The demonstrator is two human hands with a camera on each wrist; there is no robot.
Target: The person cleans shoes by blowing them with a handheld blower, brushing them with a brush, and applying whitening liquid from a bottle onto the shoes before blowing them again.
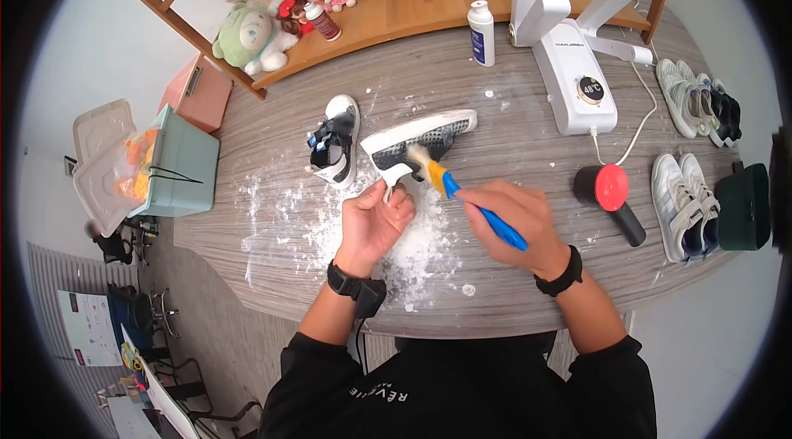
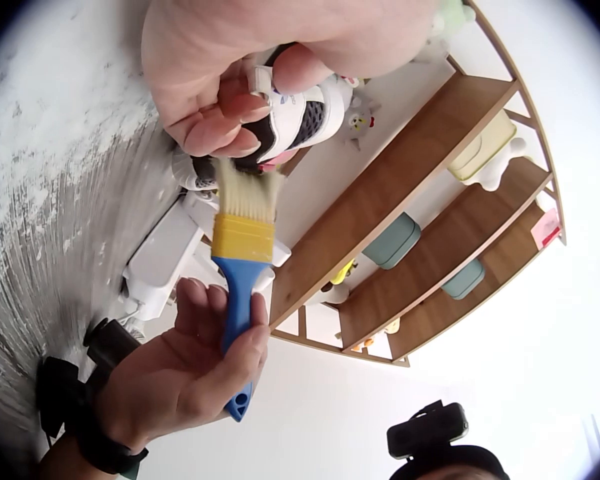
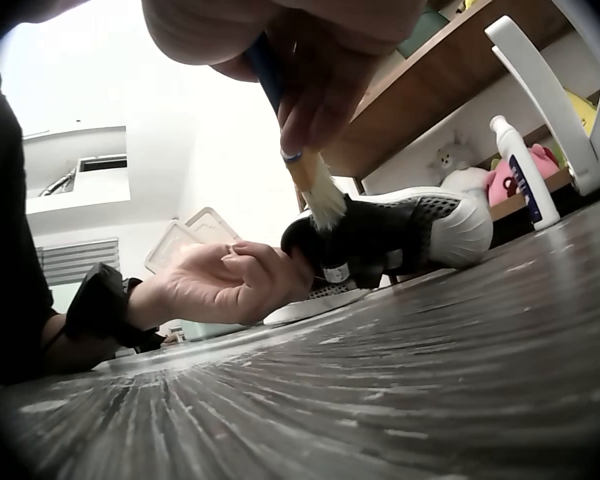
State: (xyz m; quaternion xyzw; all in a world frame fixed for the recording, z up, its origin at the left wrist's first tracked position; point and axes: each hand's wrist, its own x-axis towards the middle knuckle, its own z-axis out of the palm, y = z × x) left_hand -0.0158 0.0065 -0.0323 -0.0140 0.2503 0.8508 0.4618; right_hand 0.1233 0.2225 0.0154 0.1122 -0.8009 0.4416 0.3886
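A black-and-white shoe (image 1: 450, 135) lies tipped on its side at the middle of the table, its pale sole facing the shelf. My left hand (image 1: 373, 223) pinches a white strap at the shoe's near end. In my right hand (image 1: 521, 223) I grip the blue handle of a paintbrush (image 2: 244, 238) with a yellow band. The brush's pale bristles (image 3: 325, 203) touch the shoe's dark upper. Just left of it stands the matching shoe (image 1: 336, 142), upright. White powder (image 1: 421, 253) covers the tabletop under and around my left hand.
Behind the shoes stand a white bottle (image 1: 482, 35) and a white shoe dryer (image 1: 577, 80). To the right are a red-and-black round tool (image 1: 610, 187) and several more shoes (image 1: 685, 208). Plush toys fill the wooden shelf (image 1: 396, 14); a green bin (image 1: 186, 162) is at left.
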